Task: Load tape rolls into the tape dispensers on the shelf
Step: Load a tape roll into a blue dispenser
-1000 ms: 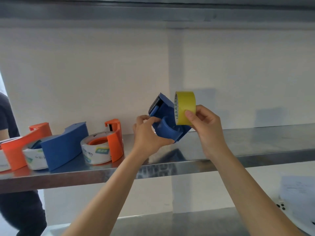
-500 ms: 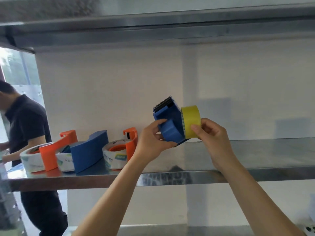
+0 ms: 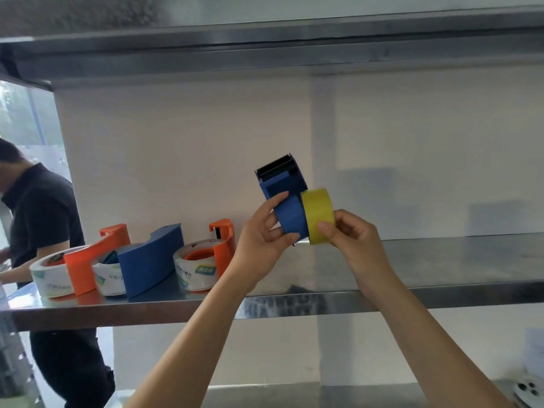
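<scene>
My left hand (image 3: 263,237) grips a blue tape dispenser (image 3: 287,201), held upright above the steel shelf (image 3: 441,266) with its black toothed blade on top. My right hand (image 3: 350,231) pinches a yellow tape roll (image 3: 318,214) pressed against the dispenser's right side. On the shelf's left part stand an orange dispenser (image 3: 222,251) with a white printed roll (image 3: 192,270), a blue dispenser (image 3: 150,260) with a white roll (image 3: 107,276), and another orange dispenser (image 3: 94,262) with a white roll (image 3: 48,275).
A person in a dark shirt (image 3: 38,219) stands at the far left beside the shelf. Another steel shelf (image 3: 265,51) runs overhead and a lower one (image 3: 265,393) sits below. A white wall closes the back.
The blue dispenser has turned upright, blade now on top. The yellow roll has dropped from beside its upper part to its lower right side. The view has shifted, showing more of the left.
</scene>
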